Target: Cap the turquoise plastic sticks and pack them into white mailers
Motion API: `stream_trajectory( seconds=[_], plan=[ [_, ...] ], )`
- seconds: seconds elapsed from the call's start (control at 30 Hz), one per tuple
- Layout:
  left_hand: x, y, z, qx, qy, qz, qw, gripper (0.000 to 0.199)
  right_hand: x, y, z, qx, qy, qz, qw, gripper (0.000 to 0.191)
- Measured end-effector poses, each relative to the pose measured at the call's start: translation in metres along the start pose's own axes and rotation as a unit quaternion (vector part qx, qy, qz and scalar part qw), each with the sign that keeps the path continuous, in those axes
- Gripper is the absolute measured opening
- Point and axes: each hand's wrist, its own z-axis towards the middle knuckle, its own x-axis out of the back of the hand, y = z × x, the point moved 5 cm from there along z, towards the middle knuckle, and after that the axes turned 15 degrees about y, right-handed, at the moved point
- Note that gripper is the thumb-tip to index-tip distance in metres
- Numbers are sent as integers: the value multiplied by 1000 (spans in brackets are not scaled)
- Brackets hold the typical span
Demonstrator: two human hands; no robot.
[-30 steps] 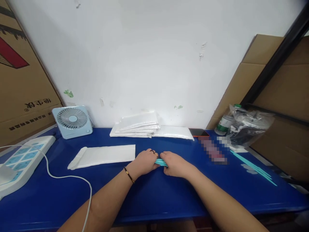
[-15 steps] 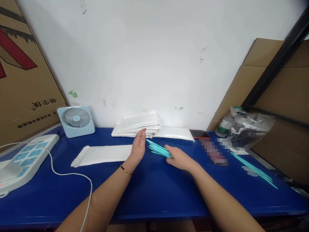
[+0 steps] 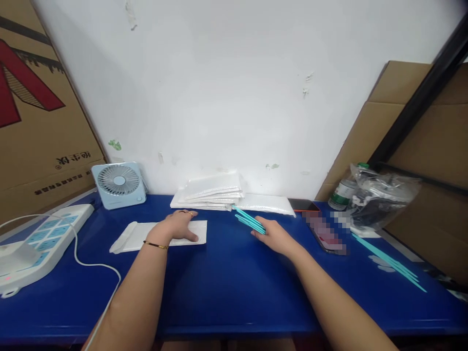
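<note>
My left hand (image 3: 179, 226) rests over the right part of a flat white padded envelope (image 3: 142, 234), thumb and fingers spread apart. In my right hand (image 3: 272, 235) is a bunch of thin turquoise sticks (image 3: 249, 220), gripped at its near end and pointing up and left. Their far tips reach close to a stack of white envelopes (image 3: 212, 187) by the wall. Another white envelope (image 3: 268, 203) lies just right of that stack. More turquoise strips (image 3: 387, 261) lie on the table at the right.
On the blue table (image 3: 226, 297) stand a light blue fan (image 3: 119, 185) and a white power strip (image 3: 54, 239) with a cable crossing my left forearm. At the right are phones (image 3: 325, 234), a bottle (image 3: 342, 194) and a clear plastic bag (image 3: 380, 200). Cardboard stands at both sides.
My left hand has moved left from beside the stick tips onto the envelope, and its fingers have spread. My right hand has shifted slightly right with the sticks.
</note>
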Motion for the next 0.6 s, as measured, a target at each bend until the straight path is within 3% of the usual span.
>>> stream_trajectory(
  seconds=[0.07, 0.13, 0.23, 0.27, 0.33, 0.4, 0.43, 0.47, 0.53, 0.6],
  plan=[
    [0, -20, 3, 53, -19, 48, 997, 74, 2, 1, 0, -1, 3, 3, 1000, 12],
    [0, -22, 6, 61, -8, 16, 998, 49, 2, 0, 0, -2, 5, 4, 1000, 13],
    [13, -11, 9, 54, 114, -153, 980, 31, 5, -1, 0, -10, 15, 7, 1000, 14],
    [20, -8, 9, 66, 175, -233, 954, 33, 8, 1, 0, -15, 23, 10, 1000, 15],
    [29, -5, 8, 118, 271, -396, 870, 45, 14, 4, 1, -23, 40, 22, 999, 17],
    [29, -5, 6, 174, 319, -496, 789, 64, 21, 8, 2, -29, 65, 36, 997, 21],
    [29, -4, 6, 191, 333, -500, 776, 75, 25, 10, 2, -31, 75, 42, 996, 22],
    [29, -3, 5, 197, 345, -473, 787, 87, 29, 12, 2, -34, 84, 46, 995, 22],
    [35, -1, 1, 172, 373, -340, 846, 101, 36, 15, 3, -40, 94, 47, 994, 21],
    [42, 8, -5, 90, 365, -178, 910, 99, 40, 18, 3, -46, 90, 46, 994, 21]
  ],
)
